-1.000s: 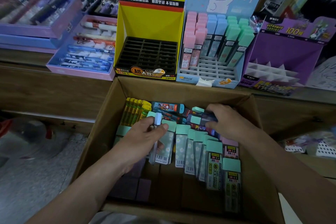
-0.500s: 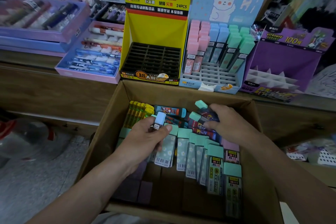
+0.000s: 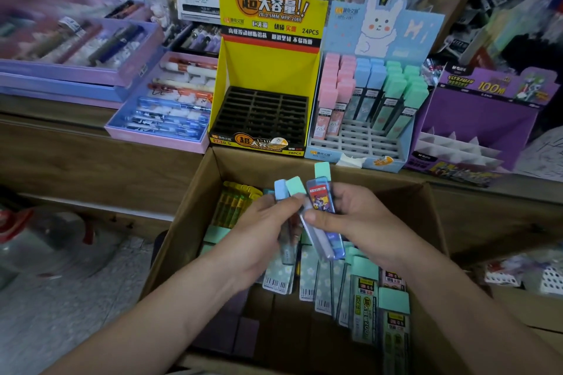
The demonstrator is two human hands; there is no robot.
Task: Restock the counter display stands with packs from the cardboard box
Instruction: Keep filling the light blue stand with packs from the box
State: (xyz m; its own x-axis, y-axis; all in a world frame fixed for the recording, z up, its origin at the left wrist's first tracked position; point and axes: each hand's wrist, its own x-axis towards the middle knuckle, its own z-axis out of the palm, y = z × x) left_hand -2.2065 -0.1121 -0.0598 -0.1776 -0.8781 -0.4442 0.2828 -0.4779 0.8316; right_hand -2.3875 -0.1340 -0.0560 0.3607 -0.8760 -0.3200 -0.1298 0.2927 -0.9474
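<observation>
Left hand (image 3: 268, 222) holds two packs (image 3: 289, 192). Right hand (image 3: 356, 219) holds more packs, lifted over the cardboard box (image 3: 189, 222). The blue stand (image 3: 365, 137) at 12 o'clock has empty holes, probably for them.

At the left of the frame, stacked lilac pen trays (image 3: 76, 70) sit on the wooden worktop (image 3: 91, 155), blurred. Just right of them lies a pink-rimmed tray of pens (image 3: 164, 113). A clear plastic container with a red part (image 3: 39, 240) rests on the grey floor (image 3: 61, 313) at lower left. A white perforated basket (image 3: 548, 280) shows at the right edge.
</observation>
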